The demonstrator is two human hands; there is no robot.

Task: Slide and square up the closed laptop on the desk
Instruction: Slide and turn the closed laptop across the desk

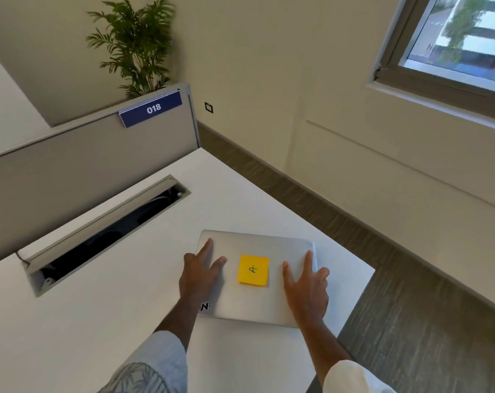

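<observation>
Fingers (209,245) of the left hand (198,276) and of the right hand (307,287) lie spread wide and flat on the closed, smooth silver metal laptop (252,302), gripping nothing. It sits near the matte white desk's (113,321) corner at 4 o'clock, its long axis running 9 to 3, skewed to the desk edges. A square yellow sticky note (253,270) lies between the hands; the left forearm hides part of a black logo

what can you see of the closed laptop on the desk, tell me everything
The laptop is a thin, silver, metal-looking slab, lid closed, lying flat near the right edge of the white desk, skewed to that edge. A yellow sticky note with a handwritten mark sits mid-lid; a dark sticker shows at the near left corner. The left hand and right hand rest flat on the lid, fingers spread.
</observation>
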